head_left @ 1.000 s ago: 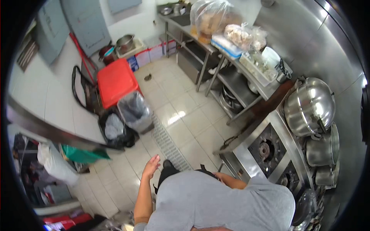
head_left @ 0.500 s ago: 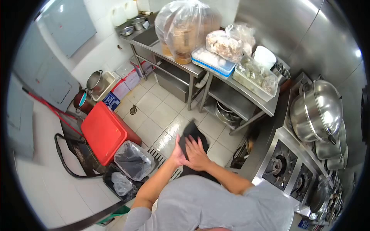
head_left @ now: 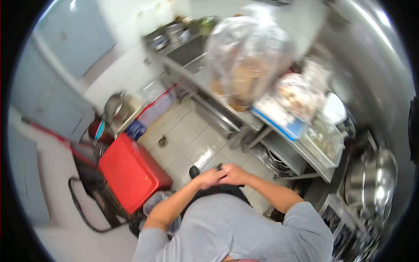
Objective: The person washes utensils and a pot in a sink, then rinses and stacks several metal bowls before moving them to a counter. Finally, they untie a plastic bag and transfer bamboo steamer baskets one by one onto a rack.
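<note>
My left hand (head_left: 210, 178) and my right hand (head_left: 235, 175) meet in front of my waist, fingers curled and pressed together. A small dark shape (head_left: 219, 167) shows at their far edge; whether it is black cloth in my grip or something behind, I cannot tell. Dark clothing (head_left: 227, 190) lies just below both hands. To the left of them, the tip of a black shoe (head_left: 194, 171) stands on the tiled floor.
A red-lidded bin (head_left: 128, 170) is at the left, near a plastic-lined bin. Ahead stands a steel counter with a sink (head_left: 185, 54), a large bagged load (head_left: 248, 61) and a blue-rimmed container (head_left: 279, 120). Large steel pots (head_left: 371, 181) and a stove are at the right.
The black cloth spread between my hands no longer shows clearly. My hands have drawn closer together, with fingers curled in. The view has shifted, and the counter appears farther right.
</note>
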The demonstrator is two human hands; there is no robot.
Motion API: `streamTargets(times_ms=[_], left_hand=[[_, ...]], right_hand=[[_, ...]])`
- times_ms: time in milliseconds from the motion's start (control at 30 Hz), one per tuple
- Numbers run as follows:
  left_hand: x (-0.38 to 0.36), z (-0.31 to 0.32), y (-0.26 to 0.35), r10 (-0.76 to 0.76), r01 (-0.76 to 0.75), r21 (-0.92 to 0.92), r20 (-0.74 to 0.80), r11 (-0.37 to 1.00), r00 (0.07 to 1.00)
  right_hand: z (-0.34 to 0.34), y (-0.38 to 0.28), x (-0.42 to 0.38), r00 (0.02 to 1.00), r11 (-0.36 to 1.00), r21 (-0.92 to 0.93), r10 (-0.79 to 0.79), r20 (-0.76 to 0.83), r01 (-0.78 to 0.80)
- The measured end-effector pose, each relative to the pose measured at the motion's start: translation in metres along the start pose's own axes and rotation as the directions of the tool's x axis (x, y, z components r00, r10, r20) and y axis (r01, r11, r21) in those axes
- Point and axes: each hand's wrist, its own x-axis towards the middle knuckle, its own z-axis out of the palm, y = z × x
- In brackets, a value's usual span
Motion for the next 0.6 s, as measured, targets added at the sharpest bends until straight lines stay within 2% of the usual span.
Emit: streamTargets(times_ms=[67, 100, 133, 167, 200, 233, 267, 333, 367, 400, 500, 567, 600], left_hand=[[0.015, -0.037, 0.015, 0.197, -0.206, 0.358, 0.063, 0.911, 0.979], [0.03, -0.055, 0.003, 0.366, -0.374, 0.317, 0.087, 0.872, 0.927], [0.042, -0.081, -0.003, 0.533, -0.539, 0.299, 0.109, 0.788, 0.839], [0.028, -0.108, 0.016, 0.465, -0.469, 0.274, 0.082, 0.84, 0.881], [0.014, -0.135, 0.042, 0.398, -0.406, 0.252, 0.083, 0.879, 0.914], [0.011, -0.164, 0.054, 0.458, -0.457, 0.305, 0.071, 0.836, 0.886], [0.012, -0.189, 0.064, 0.522, -0.515, 0.357, 0.085, 0.779, 0.849], [0.026, -0.226, 0.074, 0.532, -0.505, 0.38, 0.039, 0.775, 0.846], [0.023, -0.244, 0.091, 0.468, -0.445, 0.378, 0.036, 0.811, 0.883], [0.022, -0.255, 0.102, 0.487, -0.467, 0.282, 0.001, 0.838, 0.873], [0.026, -0.283, 0.143, 0.548, -0.527, 0.231, -0.035, 0.818, 0.836], [0.023, -0.293, 0.164, 0.522, -0.511, 0.151, -0.049, 0.846, 0.851], [0.024, -0.302, 0.168, 0.527, -0.517, 0.142, -0.038, 0.844, 0.849]], right_hand=[[-0.016, 0.017, 0.025, 0.992, 0.984, -0.129, 0.126, 0.017, -0.123], [-0.026, 0.016, 0.035, 0.985, 0.985, -0.013, 0.172, -0.035, -0.172], [-0.042, 0.02, 0.04, 0.96, 0.931, -0.245, 0.28, 0.004, -0.271], [-0.058, 0.004, 0.045, 0.84, 0.798, -0.373, 0.537, 0.083, -0.473], [-0.067, 0.01, 0.042, 0.827, 0.704, -0.558, 0.559, 0.057, -0.438], [-0.072, 0.028, 0.027, 0.914, 0.688, -0.658, 0.405, -0.002, -0.306], [-0.083, 0.045, 0.019, 0.899, 0.792, -0.451, 0.434, -0.055, -0.41], [-0.103, 0.043, 0.013, 0.815, 0.806, -0.145, 0.545, -0.199, -0.574], [-0.116, 0.031, 0.014, 0.805, 0.793, -0.175, 0.535, -0.258, -0.583], [-0.126, 0.021, 0.013, 0.797, 0.8, -0.182, 0.489, -0.354, -0.571], [-0.174, -0.036, 0.016, 0.673, 0.847, -0.001, 0.421, -0.608, -0.531], [-0.216, -0.059, 0.005, 0.465, 0.763, -0.035, 0.355, -0.811, -0.645], [-0.24, -0.057, 0.001, 0.353, 0.715, -0.065, 0.262, -0.898, -0.696]])
